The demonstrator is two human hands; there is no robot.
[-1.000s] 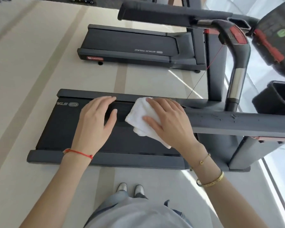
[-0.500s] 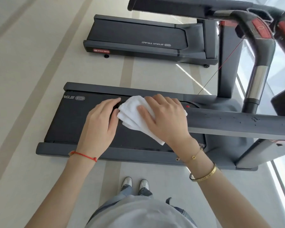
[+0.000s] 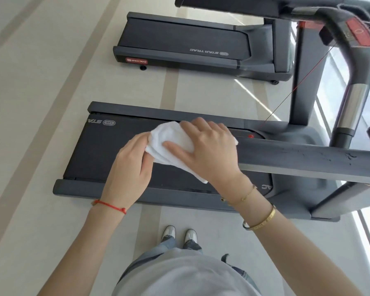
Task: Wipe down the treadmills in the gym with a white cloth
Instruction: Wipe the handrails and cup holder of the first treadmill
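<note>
Your right hand [image 3: 209, 150] lies flat on the folded cloth [image 3: 171, 144] at the handrail [image 3: 308, 161] end; your left hand [image 3: 130, 167] pinches its edge. Loosen either and it could slip off.

Floor: pale beige smooth gym flooring [image 3: 41, 124] crossed by darker tan stripes.
Near machine: dark grey treadmill with a black belt [image 3: 90, 159], standing on the floor just ahead of the shoes.
Far machine: second dark grey Star Trac treadmill [image 3: 179, 39], parallel, apart.
Shoes: grey-and-white sneakers [image 3: 178, 233], side by side.
</note>
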